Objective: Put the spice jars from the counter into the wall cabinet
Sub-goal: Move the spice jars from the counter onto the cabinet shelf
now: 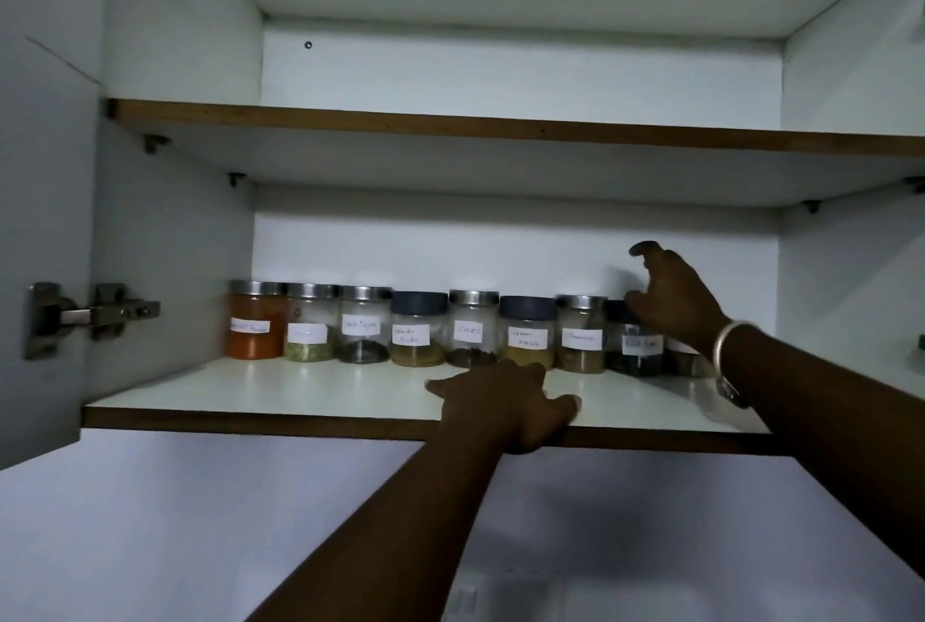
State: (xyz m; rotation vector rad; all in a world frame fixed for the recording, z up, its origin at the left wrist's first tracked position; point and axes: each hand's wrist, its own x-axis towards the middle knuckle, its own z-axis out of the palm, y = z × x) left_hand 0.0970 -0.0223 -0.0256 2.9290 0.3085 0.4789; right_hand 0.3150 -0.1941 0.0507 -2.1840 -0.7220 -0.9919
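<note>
Several labelled spice jars stand in a row at the back of the wall cabinet's lower shelf [300, 396], from an orange-filled jar [254, 321] at the left to a dark jar [638, 346] at the right. My right hand [670, 296] hovers over the rightmost jars, fingers spread, touching the dark jar's lid; another jar behind my wrist is mostly hidden. My left hand [510, 401] rests flat on the shelf's front edge, just in front of the jar of yellow powder [528, 333], holding nothing.
The upper shelf [450, 123] holds nothing that I can see. The open cabinet door with its metal hinge [85, 316] stands at the left. The cabinet's right wall [851, 281] is close to my right arm. A white wall lies below the cabinet.
</note>
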